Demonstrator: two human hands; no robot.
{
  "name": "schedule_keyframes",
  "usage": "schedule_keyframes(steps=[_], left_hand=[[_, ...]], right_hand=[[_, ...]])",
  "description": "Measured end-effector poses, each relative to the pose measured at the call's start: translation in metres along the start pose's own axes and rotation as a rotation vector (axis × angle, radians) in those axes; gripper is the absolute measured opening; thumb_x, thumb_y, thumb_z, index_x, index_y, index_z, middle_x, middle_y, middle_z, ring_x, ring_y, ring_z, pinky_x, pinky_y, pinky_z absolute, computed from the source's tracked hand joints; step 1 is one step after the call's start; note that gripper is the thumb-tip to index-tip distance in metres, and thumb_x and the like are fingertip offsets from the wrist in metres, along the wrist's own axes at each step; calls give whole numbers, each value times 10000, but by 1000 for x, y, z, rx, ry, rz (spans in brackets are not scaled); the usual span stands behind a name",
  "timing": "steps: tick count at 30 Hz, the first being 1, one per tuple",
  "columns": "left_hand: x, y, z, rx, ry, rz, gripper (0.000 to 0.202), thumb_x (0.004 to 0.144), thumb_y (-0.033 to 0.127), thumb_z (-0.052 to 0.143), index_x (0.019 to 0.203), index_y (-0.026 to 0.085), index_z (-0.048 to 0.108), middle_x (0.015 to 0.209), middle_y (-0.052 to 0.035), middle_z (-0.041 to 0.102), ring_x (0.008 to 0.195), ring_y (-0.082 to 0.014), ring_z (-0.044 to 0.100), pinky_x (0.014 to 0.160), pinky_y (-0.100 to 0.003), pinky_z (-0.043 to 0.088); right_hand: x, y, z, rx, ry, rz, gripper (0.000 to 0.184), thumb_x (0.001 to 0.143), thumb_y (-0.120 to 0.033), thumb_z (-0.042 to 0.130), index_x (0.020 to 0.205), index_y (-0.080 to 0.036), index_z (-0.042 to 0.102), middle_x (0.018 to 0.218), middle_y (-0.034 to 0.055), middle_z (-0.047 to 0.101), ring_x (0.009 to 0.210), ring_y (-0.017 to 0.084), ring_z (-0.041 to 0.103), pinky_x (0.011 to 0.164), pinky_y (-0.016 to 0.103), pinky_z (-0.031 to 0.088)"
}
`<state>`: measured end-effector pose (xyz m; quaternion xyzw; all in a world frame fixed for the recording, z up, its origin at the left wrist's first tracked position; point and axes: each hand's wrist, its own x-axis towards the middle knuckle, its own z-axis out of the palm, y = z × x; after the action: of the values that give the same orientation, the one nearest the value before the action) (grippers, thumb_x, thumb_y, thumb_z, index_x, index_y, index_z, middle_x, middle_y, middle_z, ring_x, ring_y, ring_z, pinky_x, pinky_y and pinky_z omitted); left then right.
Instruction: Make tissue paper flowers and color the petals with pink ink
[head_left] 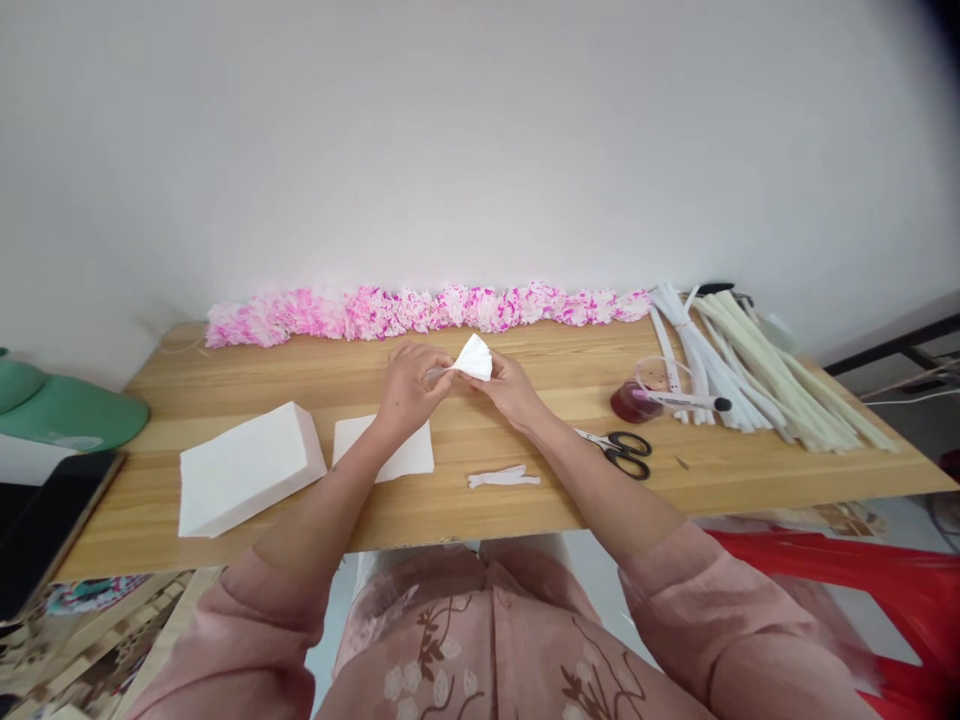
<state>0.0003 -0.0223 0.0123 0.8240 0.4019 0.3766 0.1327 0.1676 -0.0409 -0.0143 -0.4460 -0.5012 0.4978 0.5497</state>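
A white pleated paper fan [474, 358] is held above the middle of the table. My left hand [414, 385] pinches its gathered end, fingers closed. My right hand [507, 388] grips its lower right side, also closed. Below my left forearm lies a flat white paper sheet [411, 452], partly covered by the arm. Left of it sits a thick stack of white paper [247, 468]. Short white strips [504, 478] rest near the table's front edge. Beside my right forearm are black-handled scissors [626, 452], their blades partly hidden by the arm.
A row of pink and white paper flowers [427, 310] runs along the wall. On the right stand a cup of dark red liquid [631, 404] with a marker [686, 400] across it, and bundles of pale strips [780, 375]. A phone [56, 525] and green object [67, 405] are at left.
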Motion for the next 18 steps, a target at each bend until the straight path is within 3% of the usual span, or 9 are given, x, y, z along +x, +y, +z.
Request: schedule_keyframes(steps=[5,10,18], left_hand=[[1,-8,2,29,-7,-35,45,799,175,583,779,211,602,864,-21,696,869,-206,611,891,-388,413],[1,-10,4,43,15,-28,62,776,166,583,767,226,597,855,-23,695,895,-213,614,1005,-439,367],[-1,-15,6,59,44,-20,58,798,173,572,771,217,598,868,-30,684,898,-215,610,1031,-456,355]], right_hand=[[3,0,0,48,9,13,284,641,-338,728,870,-188,652,748,-24,628,655,100,477,574,217,377],[4,4,-1,27,20,68,334,663,-326,684,965,-185,659,832,-4,667,696,108,512,568,210,372],[6,10,-1,-54,5,67,319,663,-310,671,952,-177,661,805,-15,669,686,110,512,615,220,374]])
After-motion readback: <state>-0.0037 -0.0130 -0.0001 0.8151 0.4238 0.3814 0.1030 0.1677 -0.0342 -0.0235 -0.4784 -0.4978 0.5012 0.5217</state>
